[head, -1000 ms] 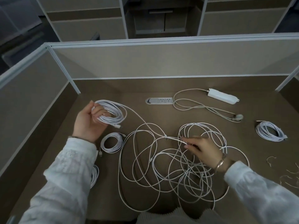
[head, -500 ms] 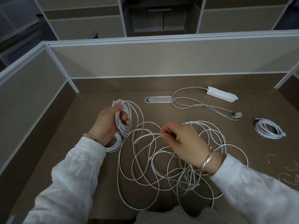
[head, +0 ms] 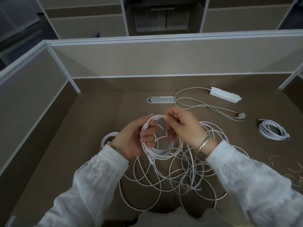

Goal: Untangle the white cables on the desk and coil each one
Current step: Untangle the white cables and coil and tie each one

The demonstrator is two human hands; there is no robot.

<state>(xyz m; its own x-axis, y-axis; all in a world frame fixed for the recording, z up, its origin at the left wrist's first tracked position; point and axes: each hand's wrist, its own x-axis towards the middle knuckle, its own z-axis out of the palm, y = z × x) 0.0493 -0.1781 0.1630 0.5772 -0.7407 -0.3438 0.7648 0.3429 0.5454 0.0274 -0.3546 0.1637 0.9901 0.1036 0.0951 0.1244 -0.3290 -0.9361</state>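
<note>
A round coil of thin white cable (head: 157, 145) is held above the brown desk surface (head: 91, 122), directly over the loose tangle of white cables (head: 180, 174) that serves here as the landmark. The coil is gripped by the left hand (head: 131, 140), whose fingers are curled through its left side, while its upper arc is pinched between thumb and fingertips of the right hand (head: 182, 126). A short tail with a connector hangs from the coil's bottom toward the tangle.

Left of the tangle, partly hidden behind the left wrist, a finished white coil (head: 108, 136) is seen lying on the desk. Well to the right of the tangle a second finished white coil (head: 272, 131) is laid. Beyond the tangle, toward the partition, a white power strip with grey cord (head: 224, 95) and a recessed silver socket panel (head: 161, 99) are found.

It is judged that the hanging tail could snag in the tangle below if the coil is lowered carelessly. If either grip is relaxed before the end is secured, the loops may spring apart, since no tie is visible on them. A coil set down too near the tangle could be dragged back in when the next cable is pulled free.
</note>
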